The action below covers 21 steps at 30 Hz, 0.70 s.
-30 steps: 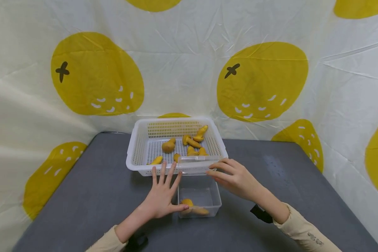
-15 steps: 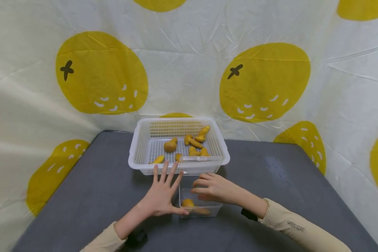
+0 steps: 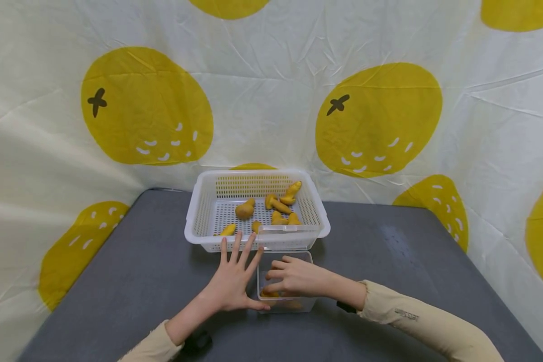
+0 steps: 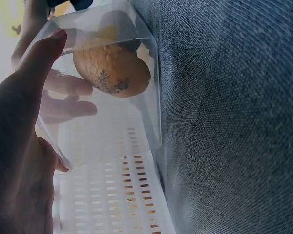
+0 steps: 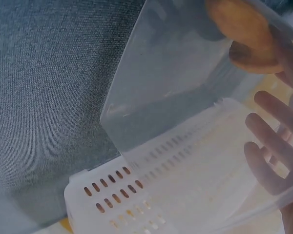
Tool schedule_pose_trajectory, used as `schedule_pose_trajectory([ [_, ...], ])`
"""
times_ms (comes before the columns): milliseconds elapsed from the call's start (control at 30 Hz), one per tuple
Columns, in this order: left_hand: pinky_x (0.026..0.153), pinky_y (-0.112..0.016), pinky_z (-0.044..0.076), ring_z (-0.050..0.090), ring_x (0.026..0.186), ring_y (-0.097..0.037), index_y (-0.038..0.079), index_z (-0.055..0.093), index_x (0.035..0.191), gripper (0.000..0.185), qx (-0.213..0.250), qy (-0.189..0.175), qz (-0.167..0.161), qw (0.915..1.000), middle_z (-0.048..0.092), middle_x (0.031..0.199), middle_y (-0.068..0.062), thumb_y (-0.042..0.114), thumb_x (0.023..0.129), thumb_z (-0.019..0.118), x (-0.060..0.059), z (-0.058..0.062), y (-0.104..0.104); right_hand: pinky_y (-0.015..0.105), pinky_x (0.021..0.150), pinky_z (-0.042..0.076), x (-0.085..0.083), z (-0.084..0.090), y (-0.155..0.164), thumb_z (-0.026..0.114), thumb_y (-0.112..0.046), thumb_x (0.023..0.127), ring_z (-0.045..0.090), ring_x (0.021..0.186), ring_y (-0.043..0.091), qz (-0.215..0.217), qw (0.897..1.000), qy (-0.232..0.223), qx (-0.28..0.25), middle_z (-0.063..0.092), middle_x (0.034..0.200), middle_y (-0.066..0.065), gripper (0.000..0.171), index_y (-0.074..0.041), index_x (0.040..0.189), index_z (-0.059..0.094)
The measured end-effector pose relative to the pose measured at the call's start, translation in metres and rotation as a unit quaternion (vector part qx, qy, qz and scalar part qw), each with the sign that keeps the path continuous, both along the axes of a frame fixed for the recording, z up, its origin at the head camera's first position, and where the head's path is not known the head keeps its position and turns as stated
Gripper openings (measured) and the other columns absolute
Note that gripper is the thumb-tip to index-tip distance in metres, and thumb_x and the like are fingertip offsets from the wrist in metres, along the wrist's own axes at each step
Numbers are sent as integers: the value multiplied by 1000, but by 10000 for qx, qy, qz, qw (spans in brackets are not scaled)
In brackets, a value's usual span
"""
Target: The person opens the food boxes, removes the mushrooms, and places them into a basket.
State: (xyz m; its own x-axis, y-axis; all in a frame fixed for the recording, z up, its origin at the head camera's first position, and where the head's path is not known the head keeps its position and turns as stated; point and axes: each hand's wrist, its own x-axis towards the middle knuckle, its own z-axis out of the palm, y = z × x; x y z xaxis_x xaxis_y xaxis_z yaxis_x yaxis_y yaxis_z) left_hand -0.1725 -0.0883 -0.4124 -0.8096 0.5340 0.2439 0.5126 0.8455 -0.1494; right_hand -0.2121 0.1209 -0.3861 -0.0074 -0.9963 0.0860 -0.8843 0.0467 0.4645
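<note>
Container (image 3: 286, 281), clear plastic, stands on the grey tabletop (image 3: 389, 261) just in front of the white perforated basket (image 3: 199, 221), its long axis running from the person toward the basket. Its lid (image 3: 282, 229) leans up against the basket's front wall. Orange mushroom-shaped pieces lie in the container; one piece (image 4: 111, 69) lies with its cap against the left wall in the left wrist view.

Left hand (image 3: 232, 281) lies flat on the tabletop, fingers straight and spread toward the basket, thumb (image 4: 39, 58) pressed against the container's left wall. It grips nothing.

Right hand (image 3: 294, 276) reaches into the container from above, fingers curled downward over the pieces. Whether the fingers hold a piece cannot be told from any view.

Head view shows the whole layout, including further orange pieces (image 3: 278, 203) scattered in the basket. Left wrist view shows dark speckling on the piece, and the right hand's fingers through the clear wall. Right wrist view shows the lid's underside against the basket slots.

Writing on the right sleeve (image 3: 400, 314) is too small to read.
</note>
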Motion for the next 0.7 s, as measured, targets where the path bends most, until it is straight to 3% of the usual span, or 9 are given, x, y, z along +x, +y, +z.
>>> schedule_pose_trajectory([
  [467, 101, -66, 7, -10, 135, -42, 17, 14, 145, 119, -67, -9, 36, 10000, -7, 151, -15, 92, 54, 27, 1, 0, 1, 19, 67, 41, -2, -5, -1, 54, -43, 85, 50, 87, 6, 10, 9996, -178, -205, 61, 98, -14, 23, -38, 106, 60],
  [700, 101, -66, 4, -12, 135, -42, 17, 12, 145, 119, -18, -93, 20, 10000, -11, 150, -14, 92, 54, 30, 1, -1, 1, 23, 77, 42, -4, 7, 4, 58, -24, 84, 49, 94, 7, -213, 9997, 19, 111, 58, 107, -12, 31, -37, 112, 56],
])
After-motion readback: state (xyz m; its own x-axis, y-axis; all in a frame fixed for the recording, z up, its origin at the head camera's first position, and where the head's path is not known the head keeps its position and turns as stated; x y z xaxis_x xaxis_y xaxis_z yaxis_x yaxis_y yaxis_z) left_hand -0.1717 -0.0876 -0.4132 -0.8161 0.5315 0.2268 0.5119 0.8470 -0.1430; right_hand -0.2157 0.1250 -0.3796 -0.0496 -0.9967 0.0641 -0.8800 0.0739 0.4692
